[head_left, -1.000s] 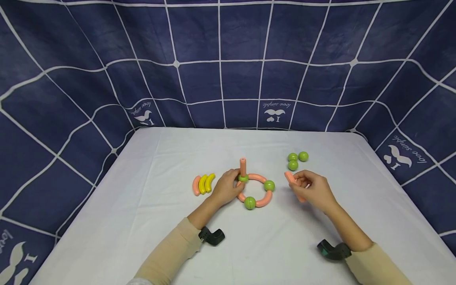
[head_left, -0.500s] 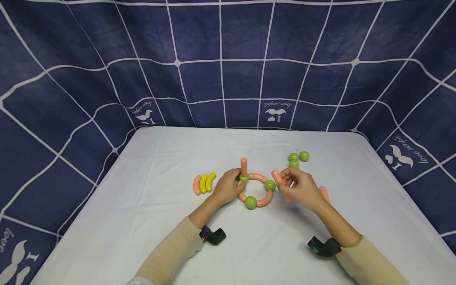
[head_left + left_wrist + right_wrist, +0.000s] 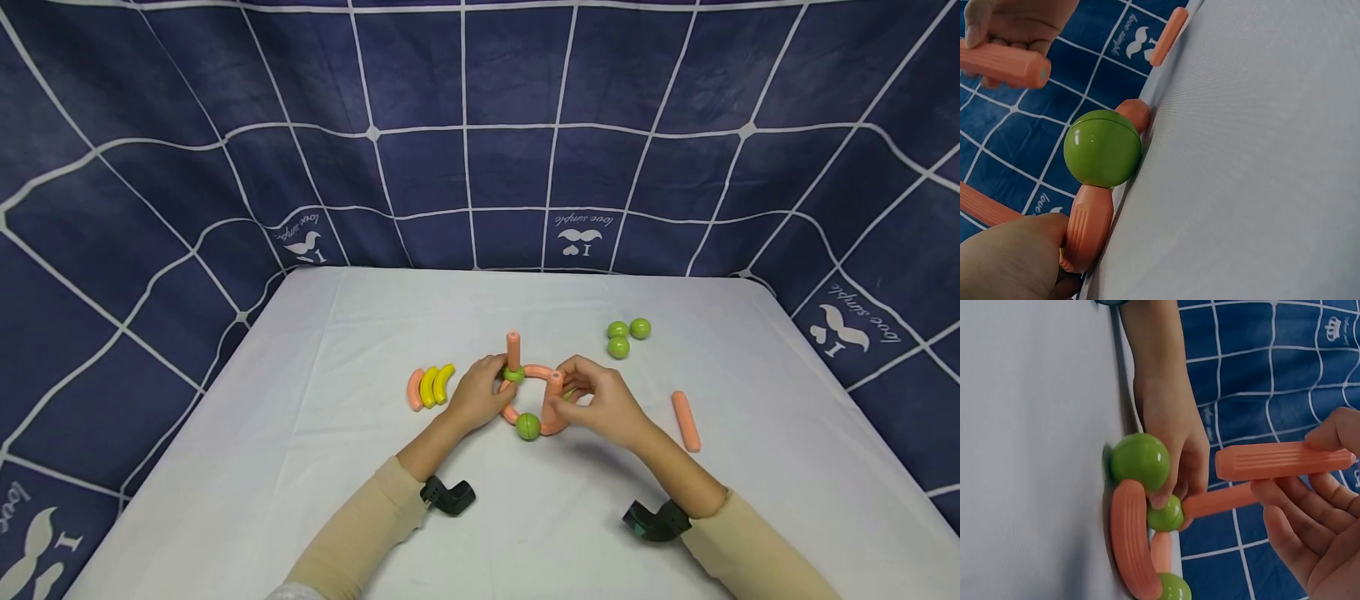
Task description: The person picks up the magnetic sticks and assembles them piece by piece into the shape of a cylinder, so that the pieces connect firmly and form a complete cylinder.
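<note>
A ring of curved salmon-pink rods point(image 3: 1130, 540) joined by green balls point(image 3: 528, 427) lies on the white table. My left hand point(image 3: 477, 393) holds the ring's far-left green ball point(image 3: 513, 375), from which a straight salmon-pink rod point(image 3: 513, 350) stands upright. Over the ring's right side, my right hand point(image 3: 603, 400) pinches another straight rod point(image 3: 1285, 461) between thumb and fingers. This rod is held upright, apart from the green balls in the right wrist view. The right-hand green ball point(image 3: 1175, 589) is mostly hidden by my right hand in the head view.
Three loose green balls point(image 3: 618, 347) sit at the back right. One more straight rod point(image 3: 686, 421) lies right of my right hand. Left of the ring are a curved salmon-pink rod point(image 3: 415, 390) and two yellow curved pieces point(image 3: 429, 387). A blue checked cloth point(image 3: 420, 175) surrounds the table.
My right hand has moved left with its straight rod, from beside the ring to over its right side. The straight rod lying at the right has come into view. My left hand stays put.
</note>
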Demonstrator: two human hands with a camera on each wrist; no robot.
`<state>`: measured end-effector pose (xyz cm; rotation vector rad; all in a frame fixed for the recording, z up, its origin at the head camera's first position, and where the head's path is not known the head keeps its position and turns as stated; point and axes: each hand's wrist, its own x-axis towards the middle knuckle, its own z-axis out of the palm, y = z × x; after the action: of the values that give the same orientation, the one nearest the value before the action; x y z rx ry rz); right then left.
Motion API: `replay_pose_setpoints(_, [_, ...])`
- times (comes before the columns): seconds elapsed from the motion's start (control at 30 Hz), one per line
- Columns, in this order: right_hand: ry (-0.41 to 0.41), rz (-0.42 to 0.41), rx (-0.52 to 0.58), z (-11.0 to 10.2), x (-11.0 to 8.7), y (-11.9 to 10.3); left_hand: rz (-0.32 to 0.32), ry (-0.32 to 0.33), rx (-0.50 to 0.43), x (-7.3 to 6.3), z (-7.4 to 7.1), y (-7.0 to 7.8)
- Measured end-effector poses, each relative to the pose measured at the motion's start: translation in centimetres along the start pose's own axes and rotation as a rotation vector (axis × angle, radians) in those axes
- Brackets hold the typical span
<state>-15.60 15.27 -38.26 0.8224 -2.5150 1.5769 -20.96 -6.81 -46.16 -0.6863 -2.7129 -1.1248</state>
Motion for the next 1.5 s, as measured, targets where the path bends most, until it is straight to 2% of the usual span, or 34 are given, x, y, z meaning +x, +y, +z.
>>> replay_pose_setpoints(0.33, [-0.036,0.058,0.001,1.7,0.1,0.2,0.002,0.004,0.015,0.0,0.1,-0.1])
replay_pose_setpoints(0.7, [-0.063,0.023,0.08,2.5,0.0,0.9,0.014,0.018,0.024,0.0,0.2,-0.2])
replay_pose_setpoints(0.97, [-0.05,0.011,0.053,2.6,-0.1,1.2,0.013,0.019,0.031,0.0,0.2,-0.2])
replay_pose_setpoints(1.17, [-0.069,-0.022,0.005,2.2,-0.5,1.7,-0.006,0.001,0.02,0.0,0.2,0.0])
replay_pose_setpoints(1.3, [-0.076,-0.03,-0.051,1.5,-0.9,2.5,-0.042,-0.021,-0.005,-0.2,-0.1,0.3])
replay_pose_setpoints(1.5, [-0.023,-0.022,-0.123,-0.2,-1.4,3.9,-0.071,-0.046,0.0,-0.6,-0.7,0.7])
